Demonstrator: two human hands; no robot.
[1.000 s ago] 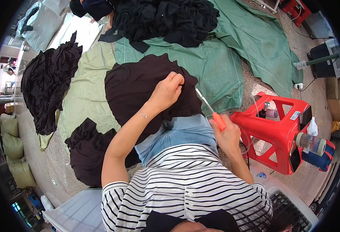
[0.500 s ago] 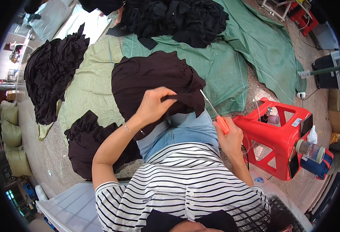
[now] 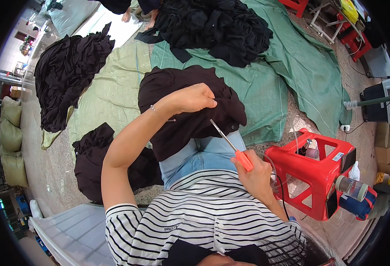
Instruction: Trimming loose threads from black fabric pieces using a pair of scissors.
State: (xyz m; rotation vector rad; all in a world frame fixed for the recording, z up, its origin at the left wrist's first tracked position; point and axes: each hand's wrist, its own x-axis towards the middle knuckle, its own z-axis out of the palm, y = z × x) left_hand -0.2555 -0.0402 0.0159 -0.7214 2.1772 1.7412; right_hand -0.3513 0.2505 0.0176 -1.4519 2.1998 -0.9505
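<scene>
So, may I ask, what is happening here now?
A person in a black-and-white striped shirt has dark brown cloth over the lap. The left hand appears to pinch this cloth, while the right hand holds an orange-handled metal tool, its tip pointing toward the cloth. A large black fabric heap lies ahead on green plastic sheeting.

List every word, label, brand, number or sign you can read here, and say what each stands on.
Striped shirt: a short line of dark lettering, partly legible; I won't copy it out.
Red stool: a white label, too small to read.
Orange-handled tool and dark cloth: no lettering I can make out.
Nothing else reads clearly.
</scene>
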